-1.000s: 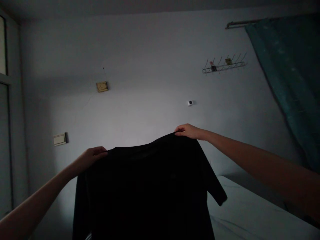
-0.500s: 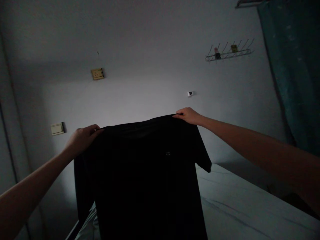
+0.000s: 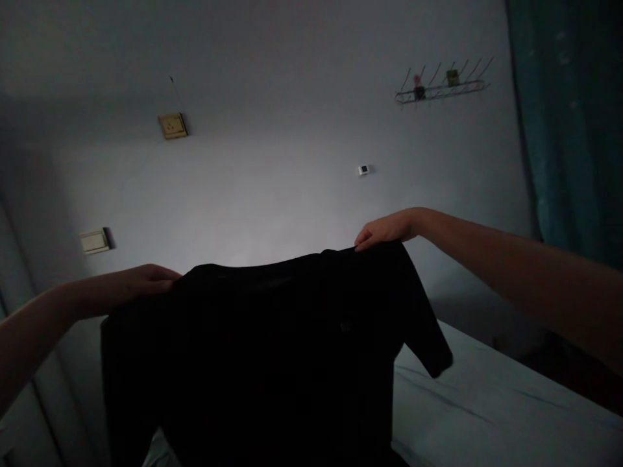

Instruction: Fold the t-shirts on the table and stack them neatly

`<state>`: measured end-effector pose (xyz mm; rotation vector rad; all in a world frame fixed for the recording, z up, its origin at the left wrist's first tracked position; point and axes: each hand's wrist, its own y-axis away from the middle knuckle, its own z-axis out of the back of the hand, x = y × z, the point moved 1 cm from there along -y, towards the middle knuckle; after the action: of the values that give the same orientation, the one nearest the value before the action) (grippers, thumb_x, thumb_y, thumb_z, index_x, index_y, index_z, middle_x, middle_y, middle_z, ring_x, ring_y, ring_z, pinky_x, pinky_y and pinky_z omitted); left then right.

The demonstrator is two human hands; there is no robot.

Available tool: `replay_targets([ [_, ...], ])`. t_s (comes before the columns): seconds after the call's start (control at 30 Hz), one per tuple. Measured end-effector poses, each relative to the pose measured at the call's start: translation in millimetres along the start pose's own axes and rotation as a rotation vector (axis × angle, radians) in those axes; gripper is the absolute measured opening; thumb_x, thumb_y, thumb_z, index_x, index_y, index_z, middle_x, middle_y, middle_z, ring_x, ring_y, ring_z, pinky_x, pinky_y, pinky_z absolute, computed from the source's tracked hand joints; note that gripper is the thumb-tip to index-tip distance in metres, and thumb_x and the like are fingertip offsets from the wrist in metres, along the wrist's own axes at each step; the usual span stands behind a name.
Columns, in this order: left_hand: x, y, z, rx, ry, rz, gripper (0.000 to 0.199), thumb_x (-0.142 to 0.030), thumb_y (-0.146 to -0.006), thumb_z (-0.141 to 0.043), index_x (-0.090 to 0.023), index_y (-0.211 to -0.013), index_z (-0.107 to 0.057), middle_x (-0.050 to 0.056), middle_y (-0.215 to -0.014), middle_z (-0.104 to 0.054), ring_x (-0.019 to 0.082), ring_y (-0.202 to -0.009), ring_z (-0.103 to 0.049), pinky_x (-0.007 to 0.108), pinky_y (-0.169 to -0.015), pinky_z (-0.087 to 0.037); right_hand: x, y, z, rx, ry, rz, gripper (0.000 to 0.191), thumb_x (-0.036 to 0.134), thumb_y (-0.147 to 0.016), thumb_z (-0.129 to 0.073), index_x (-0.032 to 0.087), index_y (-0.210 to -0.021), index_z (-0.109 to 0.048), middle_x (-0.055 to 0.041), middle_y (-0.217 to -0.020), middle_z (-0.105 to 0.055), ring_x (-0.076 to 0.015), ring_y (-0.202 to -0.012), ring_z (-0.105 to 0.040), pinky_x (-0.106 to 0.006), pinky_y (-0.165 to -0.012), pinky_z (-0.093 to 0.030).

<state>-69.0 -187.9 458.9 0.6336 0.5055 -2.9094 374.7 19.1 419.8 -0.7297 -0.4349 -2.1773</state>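
Observation:
A black short-sleeved T-shirt [image 3: 272, 350] hangs spread out in front of me, its lower part running out of the picture. My left hand [image 3: 148, 280] pinches it at the left shoulder, the fingertips partly hidden behind the cloth. At the opposite shoulder my right hand [image 3: 384, 228] grips the fabric between thumb and fingers. The neckline stretches between both hands, and each sleeve droops outside its hand. A small faint mark shows on the chest at the right.
Behind the shirt lies a bed with a pale sheet [image 3: 467, 395]. On the wall are a socket [image 3: 172, 126], a switch [image 3: 95, 241], a small white device [image 3: 363, 170] and a hook rack [image 3: 440, 93]. A teal curtain [image 3: 564, 130] hangs at the right.
Both hands have moved farther apart and the shirt sits lower in view, its shoulders spread wider. The left hand has dropped. The camera view has shifted slightly.

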Motion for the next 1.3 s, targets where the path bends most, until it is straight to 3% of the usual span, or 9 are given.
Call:
replay_targets([
  [0.1, 3.2, -7.5, -11.2, 0.314, 0.165, 0.134, 0.041, -0.039, -0.062, -0.073, -0.013, -0.094, -0.068, 0.003, -0.087, -0.074, 0.023, -0.081, -0.069, 0.037, -0.071, -0.058, -9.8, -11.6, -1.7, -0.058, -0.088, 0.011, 0.049, 0.062, -0.062, -0.075, 0.017, -0.082, -0.07, -0.0041, -0.075, -0.069, -0.016, -0.065, -0.061, -0.027, -0.061, -0.047],
  [0.3, 58.2, -84.5, -83.4, 0.314, -0.038, 0.022, 0.045, -0.058, -0.067, -0.062, -0.019, -0.085, -0.071, 0.001, -0.08, -0.074, 0.022, -0.077, -0.067, 0.03, -0.07, -0.054, -71.8, -106.8, -31.6, -0.257, 0.11, 0.023, 0.043, 0.058, -0.075, -0.064, 0.015, -0.072, -0.068, 0.0016, -0.061, -0.06, -0.011, -0.055, -0.05, -0.024, -0.055, -0.039],
  [0.53, 162.4, -167.1, -238.9, 0.088, -0.314, 0.144, 0.022, -0.036, -0.074, -0.054, -0.021, -0.073, -0.07, 0.003, -0.078, -0.073, 0.022, -0.087, -0.067, 0.026, -0.073, -0.046, -163.7, -216.7, -129.6, -0.508, 0.383, -0.206, 0.019, 0.033, -0.086, -0.062, 0.019, -0.083, -0.075, -0.0062, -0.089, -0.071, -0.0199, -0.085, -0.061, -0.026, -0.069, -0.04],
  [0.67, 204.0, -176.1, -335.6, 0.091, -0.291, 0.288, 0.023, -0.028, -0.078, -0.049, -0.02, -0.07, -0.069, 0.006, -0.073, -0.073, 0.022, -0.082, -0.069, 0.026, -0.066, -0.047, -207.4, -259.1, -199.0, -0.566, 0.355, -0.343, 0.02, 0.023, -0.089, -0.057, 0.014, -0.085, -0.075, -0.0143, -0.095, -0.072, -0.0274, -0.094, -0.064, -0.031, -0.075, -0.043],
  [0.8, 238.3, -170.3, -398.6, 0.06, -0.264, 0.392, 0.026, -0.032, -0.081, -0.048, -0.019, -0.076, -0.069, 0.01, -0.075, -0.073, 0.027, -0.082, -0.07, 0.031, -0.067, -0.051, -243.6, -293.1, -248.1, -0.582, 0.217, -0.44, 0.024, 0.021, -0.092, -0.052, 0.013, -0.094, -0.074, -0.0174, -0.099, -0.072, -0.0301, -0.099, -0.066, -0.036, -0.079, -0.047],
  [0.93, 257.4, -160.9, -431.4, -0.023, -0.251, 0.422, 0.031, -0.03, -0.084, -0.044, -0.014, -0.098, -0.066, 0.015, -0.091, -0.071, 0.031, -0.096, -0.068, 0.04, -0.082, -0.052, -261.6, -315.6, -276.6, -0.552, 0.062, -0.441, 0.027, 0.016, -0.088, -0.055, 0.014, -0.111, -0.069, -0.0171, -0.113, -0.069, -0.0278, -0.109, -0.064, -0.037, -0.091, -0.047],
  [1.1, 251.9, -151.0, -450.3, -0.072, -0.202, 0.322, 0.05, -0.027, -0.071, -0.06, -0.011, -0.118, -0.056, 0.017, -0.129, -0.055, 0.028, -0.13, -0.048, 0.039, -0.105, -0.043, -253.1, -312.4, -299.4, -0.462, -0.063, -0.302, 0.068, 0.014, -0.076, -0.068, 0.01, -0.14, -0.046, -0.0214, -0.147, -0.041, -0.0267, -0.136, -0.04, -0.037, -0.11, -0.035],
  [1.2, 239.1, -128.7, -438.0, -0.044, -0.106, 0.255, 0.05, -0.03, -0.073, -0.057, -0.012, -0.119, -0.054, 0.017, -0.136, -0.049, 0.025, -0.129, -0.048, 0.037, -0.105, -0.043, -239.9, -278.8, -304.6, -0.43, -0.086, -0.186, 0.058, 0.014, -0.078, -0.063, 0.011, -0.135, -0.051, -0.02, -0.152, -0.033, -0.0255, -0.14, -0.033, -0.039, -0.113, -0.029],
  [1.3, 229.6, -69.4, -405.0, 0.043, 0.102, 0.128, 0.04, -0.038, -0.075, -0.052, -0.018, -0.11, -0.056, 0.011, -0.116, -0.062, 0.022, -0.1, -0.064, 0.039, -0.093, -0.052, -222.2, -209.9, -304.7, -0.368, -0.112, 0.02, 0.036, 0.02, -0.084, -0.057, 0.017, -0.12, -0.062, -0.0138, -0.136, -0.056, -0.0246, -0.126, -0.051, -0.041, -0.107, -0.037],
])
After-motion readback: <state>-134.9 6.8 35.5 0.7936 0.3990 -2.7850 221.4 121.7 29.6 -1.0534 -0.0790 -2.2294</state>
